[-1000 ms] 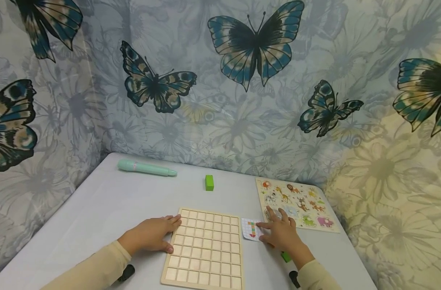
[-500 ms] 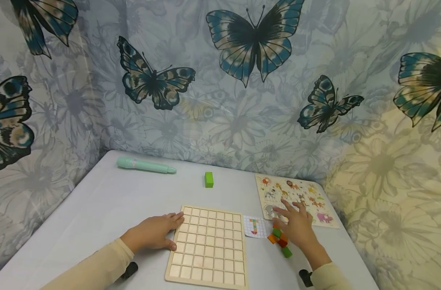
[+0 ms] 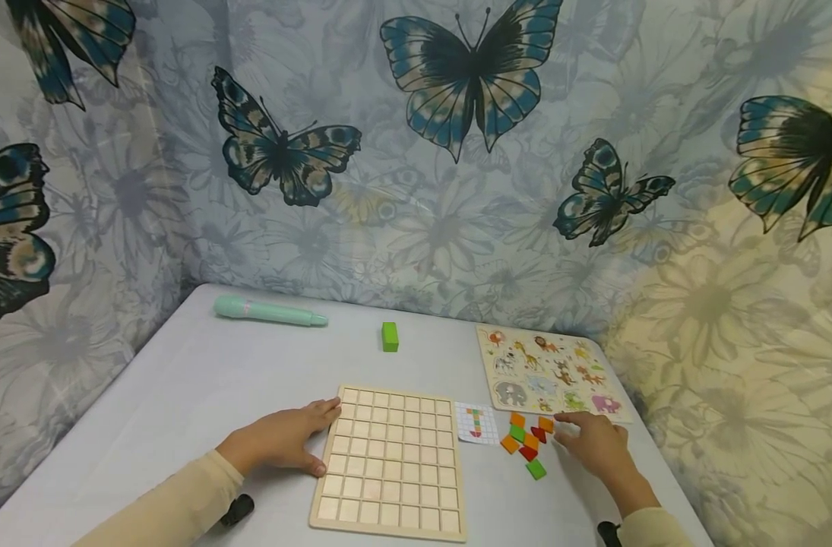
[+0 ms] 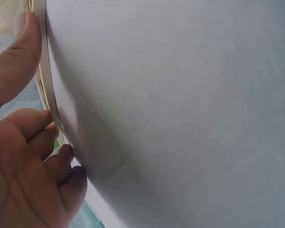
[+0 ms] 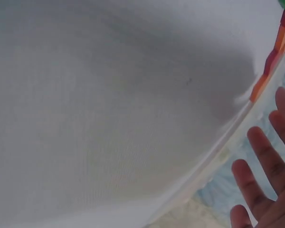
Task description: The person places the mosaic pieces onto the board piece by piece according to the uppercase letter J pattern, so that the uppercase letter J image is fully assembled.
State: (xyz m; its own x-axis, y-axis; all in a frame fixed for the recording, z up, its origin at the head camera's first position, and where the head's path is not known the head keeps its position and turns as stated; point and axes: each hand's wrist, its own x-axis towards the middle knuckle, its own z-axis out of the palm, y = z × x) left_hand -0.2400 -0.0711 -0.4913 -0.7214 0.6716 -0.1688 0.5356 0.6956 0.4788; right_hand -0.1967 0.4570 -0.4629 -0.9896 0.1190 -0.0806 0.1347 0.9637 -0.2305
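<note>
A wooden grid board (image 3: 388, 463) with square recesses lies flat at the near middle of the table. My left hand (image 3: 279, 441) rests along its left side, thumb and fingertips at the edge; the left wrist view shows the same fingertips (image 4: 47, 116) against the board's rim (image 4: 48, 85). Loose orange, green and red pieces (image 3: 530, 442) lie in a small cluster right of a pattern card (image 3: 477, 423). Just right of them is my right hand (image 3: 596, 450), index finger extended close to an orange piece (image 3: 545, 425), holding nothing. In the right wrist view its fingers (image 5: 266, 156) are spread.
An animal puzzle board (image 3: 552, 372) lies at the back right. A green block (image 3: 390, 337) stands upright near the back edge, with a mint-green pen-shaped object (image 3: 270, 311) at the back left. Butterfly-patterned curtains (image 3: 450, 228) enclose the table.
My right hand has moved right, off the pattern card and away from over the coloured pieces, which now lie uncovered and spread out. The left hand stays at the grid board's edge.
</note>
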